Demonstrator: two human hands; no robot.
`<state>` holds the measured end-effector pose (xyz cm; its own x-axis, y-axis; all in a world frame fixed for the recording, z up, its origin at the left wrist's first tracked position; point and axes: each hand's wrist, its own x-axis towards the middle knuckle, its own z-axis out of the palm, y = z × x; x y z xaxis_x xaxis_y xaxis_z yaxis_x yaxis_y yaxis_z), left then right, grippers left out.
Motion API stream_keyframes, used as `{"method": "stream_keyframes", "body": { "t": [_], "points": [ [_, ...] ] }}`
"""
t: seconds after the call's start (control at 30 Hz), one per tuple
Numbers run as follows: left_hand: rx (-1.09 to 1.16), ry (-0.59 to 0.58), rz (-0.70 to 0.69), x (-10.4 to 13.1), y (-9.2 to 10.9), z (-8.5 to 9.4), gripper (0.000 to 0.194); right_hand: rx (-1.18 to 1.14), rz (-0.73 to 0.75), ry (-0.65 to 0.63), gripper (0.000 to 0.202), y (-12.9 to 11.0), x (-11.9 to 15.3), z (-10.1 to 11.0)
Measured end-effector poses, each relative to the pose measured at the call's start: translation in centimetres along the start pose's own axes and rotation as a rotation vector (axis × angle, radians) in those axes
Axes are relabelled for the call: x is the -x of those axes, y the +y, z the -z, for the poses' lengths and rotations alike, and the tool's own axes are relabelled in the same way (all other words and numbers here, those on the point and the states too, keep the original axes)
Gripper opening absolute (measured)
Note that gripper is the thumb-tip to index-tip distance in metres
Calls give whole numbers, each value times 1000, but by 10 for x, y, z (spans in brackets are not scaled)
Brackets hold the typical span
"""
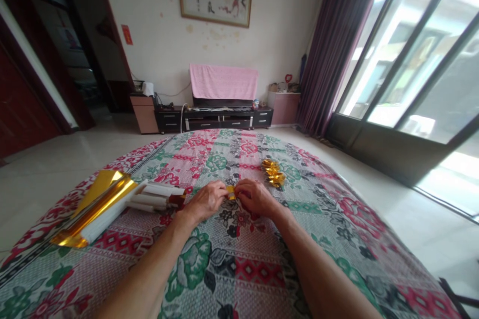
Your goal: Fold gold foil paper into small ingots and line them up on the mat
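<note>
In a pale-floored room, over a large, flower-patterned red, green and grey cloth (262, 239), two bare hands met at a small, flat gold foil piece (231, 190).
The left hand (208, 200) pinched the piece's left side and the right hand (258, 198) its right, the piece lying at the fingertips, in the gap between the hands; it was probably too small and thin for a fuller grip. A bunch of crinkled, shiny gold foil shapes (276, 178) sat to the piece's right and slightly beyond it, seemingly set aside yet within reach. Left of the piece, past the left hand, lay slim white rolls (160, 189) and a loosely rolled glossy gold sheet (112, 198), perhaps put there to leave elbow room.
</note>
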<state>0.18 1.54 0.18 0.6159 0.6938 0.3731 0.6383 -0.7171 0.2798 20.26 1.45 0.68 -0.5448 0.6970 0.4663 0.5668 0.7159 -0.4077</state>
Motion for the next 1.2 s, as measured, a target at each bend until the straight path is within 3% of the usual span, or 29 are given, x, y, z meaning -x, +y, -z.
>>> {"method": "stream_keyframes", "body": {
  "t": [0.33, 0.53, 0.7, 1.2],
  "points": [
    [130, 143, 93, 0, 0, -3, 27, 40, -76, 93, 17, -7, 1, -7],
    [116, 177, 165, -1, 1, -4, 38, 179, -239, 129, 13, -16, -6, -16],
    [105, 205, 224, -3, 0, -8, 34, 245, -334, 104, 12, -24, -9, -18],
    [119, 189, 250, -6, 3, -5, 30, 256, -342, 49, 11, -23, -14, -16]
  ]
}}
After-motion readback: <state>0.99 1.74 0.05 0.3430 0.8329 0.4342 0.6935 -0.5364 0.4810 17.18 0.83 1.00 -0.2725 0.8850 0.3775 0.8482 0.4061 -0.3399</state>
